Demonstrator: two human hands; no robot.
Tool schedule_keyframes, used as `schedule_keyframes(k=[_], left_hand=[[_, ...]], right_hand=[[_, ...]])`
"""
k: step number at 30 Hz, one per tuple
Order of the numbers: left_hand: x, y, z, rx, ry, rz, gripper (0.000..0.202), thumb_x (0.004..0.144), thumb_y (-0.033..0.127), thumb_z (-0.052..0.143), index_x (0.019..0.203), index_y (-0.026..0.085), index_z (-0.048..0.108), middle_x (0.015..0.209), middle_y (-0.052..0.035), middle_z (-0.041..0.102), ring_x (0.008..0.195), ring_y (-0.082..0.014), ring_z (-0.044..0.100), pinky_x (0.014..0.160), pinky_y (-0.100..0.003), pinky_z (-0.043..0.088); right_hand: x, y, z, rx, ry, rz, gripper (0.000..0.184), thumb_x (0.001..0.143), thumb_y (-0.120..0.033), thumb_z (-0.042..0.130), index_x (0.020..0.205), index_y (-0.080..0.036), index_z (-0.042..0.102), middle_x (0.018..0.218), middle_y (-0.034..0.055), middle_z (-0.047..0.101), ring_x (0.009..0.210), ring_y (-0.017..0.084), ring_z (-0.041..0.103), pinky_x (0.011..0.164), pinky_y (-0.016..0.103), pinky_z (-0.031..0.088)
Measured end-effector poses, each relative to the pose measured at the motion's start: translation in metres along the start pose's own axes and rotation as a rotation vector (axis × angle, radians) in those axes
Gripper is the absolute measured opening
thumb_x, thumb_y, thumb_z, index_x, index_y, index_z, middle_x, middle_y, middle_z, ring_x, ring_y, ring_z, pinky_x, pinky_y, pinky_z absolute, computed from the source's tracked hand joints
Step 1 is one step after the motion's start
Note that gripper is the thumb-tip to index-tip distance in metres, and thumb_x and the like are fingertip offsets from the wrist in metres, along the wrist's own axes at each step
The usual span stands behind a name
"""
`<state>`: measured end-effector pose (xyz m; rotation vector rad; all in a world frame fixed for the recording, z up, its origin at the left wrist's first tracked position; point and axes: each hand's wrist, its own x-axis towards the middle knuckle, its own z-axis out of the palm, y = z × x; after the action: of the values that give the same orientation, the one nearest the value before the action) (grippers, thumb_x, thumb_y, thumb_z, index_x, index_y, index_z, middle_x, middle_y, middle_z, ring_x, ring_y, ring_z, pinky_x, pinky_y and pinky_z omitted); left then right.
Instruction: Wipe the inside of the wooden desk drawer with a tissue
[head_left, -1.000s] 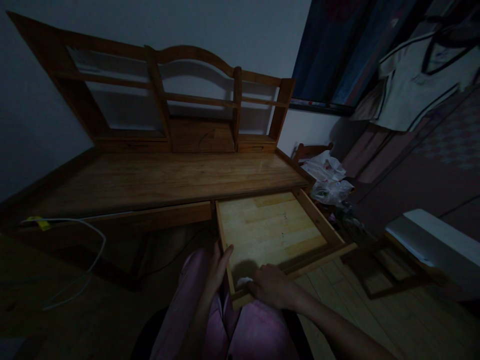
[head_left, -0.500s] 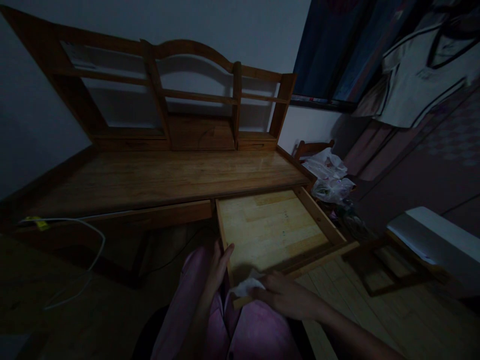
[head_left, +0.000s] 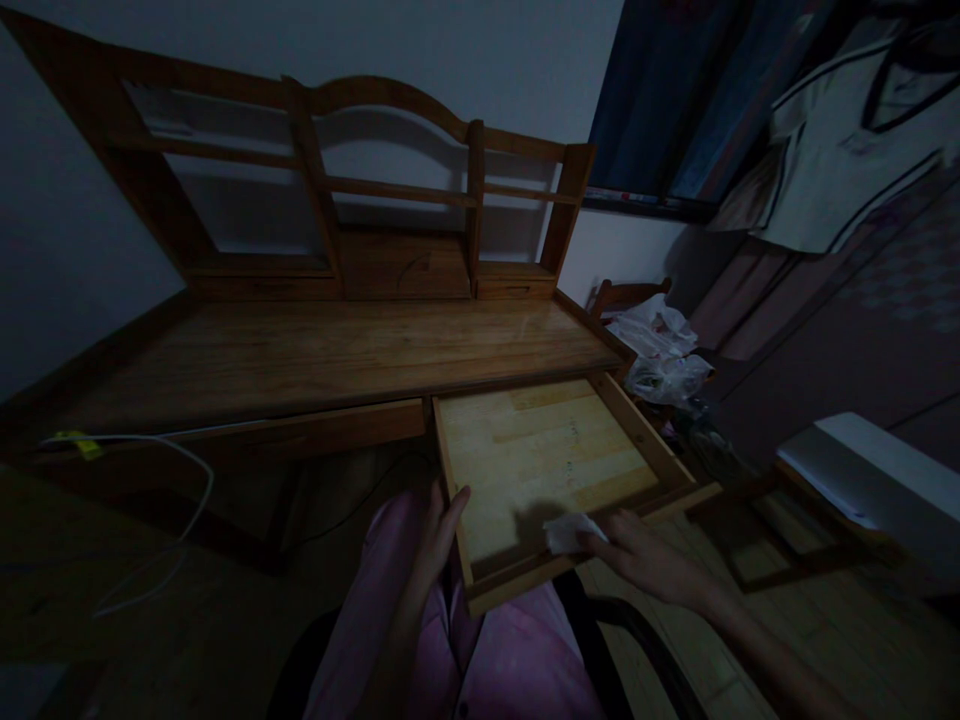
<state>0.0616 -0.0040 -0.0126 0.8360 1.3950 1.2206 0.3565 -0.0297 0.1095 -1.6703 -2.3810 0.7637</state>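
A pulled-out wooden drawer point(head_left: 525, 467) juts from the right half of the desk, over my lap. My left hand point(head_left: 439, 530) grips its left side wall, thumb over the top edge and fingers on the outside. Between the fingers of my right hand point(head_left: 645, 552) is a crumpled white tissue point(head_left: 568, 533). That tissue lies against the drawer's front panel point(head_left: 517, 585), around the middle of its length. The drawer's pale bottom shows a few small dark marks.
The wooden desk point(head_left: 360, 340) carries a shelf hutch point(head_left: 405, 190) at the back. A white cable point(head_left: 187, 455) hangs at the left. Plastic bags point(head_left: 660, 350) sit beyond the right end. A stool point(head_left: 780, 530) bearing a grey-white object stands at the right.
My right hand has slid the tissue rightward along the drawer's front panel, from the front left corner to about the middle. My left hand has stayed on the side wall.
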Motion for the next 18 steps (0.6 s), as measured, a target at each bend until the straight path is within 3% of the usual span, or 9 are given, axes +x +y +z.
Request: schedule_keyframes(k=[5,10,14,17,18], left_hand=[[-0.003,0.004,0.0,0.038,-0.006,-0.039,0.081,0.089,0.055,0.06,0.156,0.021,0.03,0.165,-0.0116,0.035,0.153,-0.0264,0.031,0.122,-0.038,0.031],[-0.003,0.005,0.0,0.034,0.001,-0.003,0.075,0.089,0.053,0.061,0.153,0.021,0.036,0.16,-0.0114,0.044,0.148,-0.0268,0.041,0.119,-0.038,0.037],[-0.002,0.003,-0.001,-0.002,0.001,0.006,0.076,0.088,0.051,0.064,0.152,0.021,0.037,0.161,-0.0117,0.043,0.148,-0.0277,0.04,0.119,-0.038,0.037],[-0.001,0.002,-0.001,-0.001,0.001,-0.005,0.079,0.087,0.052,0.064,0.154,0.021,0.035,0.162,-0.0118,0.041,0.15,-0.0288,0.038,0.12,-0.039,0.035],[-0.001,0.002,-0.001,0.004,0.001,-0.01,0.079,0.087,0.053,0.063,0.154,0.022,0.035,0.162,-0.0115,0.041,0.151,-0.0287,0.036,0.12,-0.039,0.034]], right_hand=[[-0.002,0.054,-0.014,-0.118,0.093,0.086,0.05,0.094,-0.057,0.041,0.074,-0.019,0.066,0.082,0.0108,0.071,0.08,0.025,0.066,0.074,0.033,0.047],[-0.005,0.127,-0.04,-0.124,0.162,0.131,0.057,0.093,-0.065,0.039,0.063,-0.021,0.06,0.069,0.0083,0.068,0.067,0.023,0.063,0.063,0.032,0.044],[-0.005,0.178,-0.064,-0.143,0.201,0.192,0.062,0.089,-0.072,0.041,0.053,-0.023,0.054,0.056,0.0067,0.061,0.057,0.022,0.059,0.056,0.032,0.038],[-0.006,0.209,-0.078,-0.154,0.209,0.235,0.063,0.089,-0.07,0.047,0.05,-0.022,0.055,0.053,0.0099,0.06,0.053,0.02,0.058,0.056,0.033,0.036],[-0.008,0.216,-0.082,-0.158,0.271,0.259,0.061,0.088,-0.068,0.051,0.048,-0.021,0.055,0.052,0.0115,0.06,0.051,0.019,0.057,0.056,0.034,0.035]])
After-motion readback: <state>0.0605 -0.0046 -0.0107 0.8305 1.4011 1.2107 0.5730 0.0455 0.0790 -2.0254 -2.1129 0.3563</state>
